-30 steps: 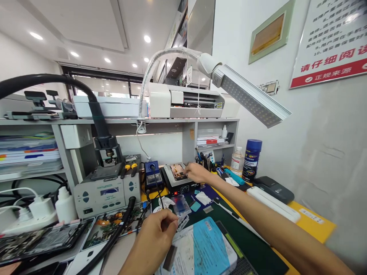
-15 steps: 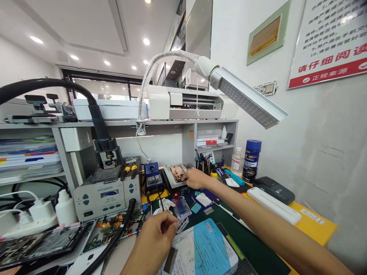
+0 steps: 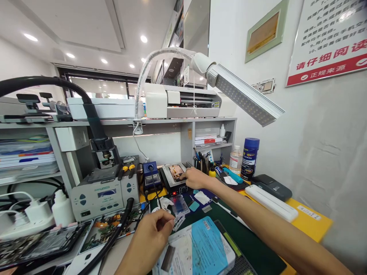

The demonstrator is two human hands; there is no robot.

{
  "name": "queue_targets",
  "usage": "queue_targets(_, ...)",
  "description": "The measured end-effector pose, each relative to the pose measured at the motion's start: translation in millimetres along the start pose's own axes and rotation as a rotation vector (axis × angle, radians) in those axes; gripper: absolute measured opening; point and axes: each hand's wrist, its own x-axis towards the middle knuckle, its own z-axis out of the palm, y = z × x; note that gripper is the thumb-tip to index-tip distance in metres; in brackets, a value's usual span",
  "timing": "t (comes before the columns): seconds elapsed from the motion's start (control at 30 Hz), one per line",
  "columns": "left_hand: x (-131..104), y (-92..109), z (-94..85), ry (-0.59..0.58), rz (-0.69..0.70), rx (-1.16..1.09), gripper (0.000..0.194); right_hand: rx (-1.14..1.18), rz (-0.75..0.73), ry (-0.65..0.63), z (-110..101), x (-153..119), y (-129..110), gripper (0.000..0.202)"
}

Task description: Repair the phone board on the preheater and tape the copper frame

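My right hand point(image 3: 195, 178) reaches forward over a small heating plate point(image 3: 169, 188). A phone-sized panel point(image 3: 176, 172) with a coppery, shiny face lies on that plate. My index finger is stretched out and its tip is at the panel's right edge, seemingly touching it; the other fingers are bent under. Nearer to me, my left hand point(image 3: 153, 231) is closed, thumb against curled fingers, and whatever it may pinch is hidden. Just beyond it a thin dark cord point(image 3: 157, 194) runs down from the blue soldering iron holder point(image 3: 151, 176). A white and blue box point(image 3: 200, 244) lies beside the left hand.
A grey rework station point(image 3: 100, 198) stands left, with a black hose point(image 3: 114, 236) in front. Opened devices point(image 3: 106, 229) lie nearby. A lamp point(image 3: 246, 95) hangs overhead. Right are a spray can point(image 3: 250, 158), a clear bottle point(image 3: 235, 160) and a white bar point(image 3: 272, 202).
The whole view has shifted slightly. My left hand has moved a little left and stays closed; my right index finger remains at the panel on the heating plate.
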Motion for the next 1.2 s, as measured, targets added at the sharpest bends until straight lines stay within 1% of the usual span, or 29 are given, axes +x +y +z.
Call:
queue_targets(0.03, -0.2, -0.4, -0.5, -0.008, 0.000, -0.014, 0.032, 0.039, 0.018, 0.045, -2.1, -3.4, -1.4, 0.049)
queue_targets(0.1, -0.9, -0.9, -1.5, -0.023, 0.003, -0.039, 0.032, 0.202, 0.064, 0.147, -7.1, -13.9, -5.0, 0.041)
queue_targets(0.13, -1.2, -1.0, -2.0, -0.031, 0.004, -0.049, 0.032, 0.324, 0.085, 0.169, -9.8, -20.9, -7.2, 0.035)
queue_targets(0.17, -1.4, -1.0, -2.3, -0.037, 0.004, -0.056, 0.031, 0.458, 0.101, 0.154, -12.4, -28.9, -9.8, 0.033)
queue_targets(0.2, -1.5, -0.7, -2.4, -0.041, 0.006, -0.059, 0.031, 0.589, 0.111, 0.091, -14.7, -37.4, -12.8, 0.036)
queue_targets(0.27, -1.5, 0.3, -1.9, -0.045, 0.007, -0.064, 0.031, 0.813, 0.112, -0.093, -18.1, -54.4, -20.1, 0.042)
queue_targets(0.33, -1.4, 2.0, -0.2, -0.049, 0.003, -0.062, 0.031, 0.955, 0.100, -0.280, -18.8, -68.7, -28.7, 0.042)
queue_targets(0.37, -1.4, 2.9, 1.0, -0.054, -0.007, -0.059, 0.031, 0.992, 0.094, -0.342, -18.1, -74.3, -33.2, 0.042)
queue_targets(0.43, -1.9, 4.4, 3.4, -0.070, -0.030, -0.054, 0.032, 1.014, 0.088, -0.408, -14.8, -82.2, -41.3, 0.040)
queue_targets(0.53, -3.4, 5.2, 5.9, -0.080, -0.048, -0.029, 0.034, 1.024, 0.103, -0.422, -7.3, -88.4, -48.8, 0.037)
queue_targets(0.63, -5.5, 5.3, 7.1, -0.084, -0.056, -0.014, 0.034, 1.093, 0.128, -0.410, -0.7, -92.4, -49.8, 0.036)
queue_targets(0.7, -6.4, 5.5, 8.1, -0.091, -0.078, -0.026, 0.036, 1.120, 0.115, -0.399, 1.4, -95.5, -49.1, 0.037)
queue_targets(0.8, -6.4, 5.6, 10.2, -0.090, -0.116, -0.024, 0.036, 1.120, 0.089, -0.385, 0.8, -100.2, -49.9, 0.038)
queue_targets(0.97, -4.5, 3.4, 10.0, -0.070, -0.132, 0.016, 0.039, 1.135, 0.071, -0.364, -0.3, -103.9, -53.6, 0.039)
queue_targets(1.07, -4.7, 3.0, 7.3, -0.089, -0.140, 0.007, 0.042, 1.149, 0.123, -0.345, 2.4, -104.1, -53.2, 0.035)
queue_targets(1.13, -5.0, 3.2, 6.0, -0.080, -0.134, 0.015, 0.043, 1.168, 0.154, -0.336, 4.0, -104.0, -52.6, 0.033)
queue_targets(1.2, -5.0, 3.4, 5.6, -0.074, -0.129, 0.024, 0.042, 1.200, 0.147, -0.335, 4.4, -104.0, -52.7, 0.031)
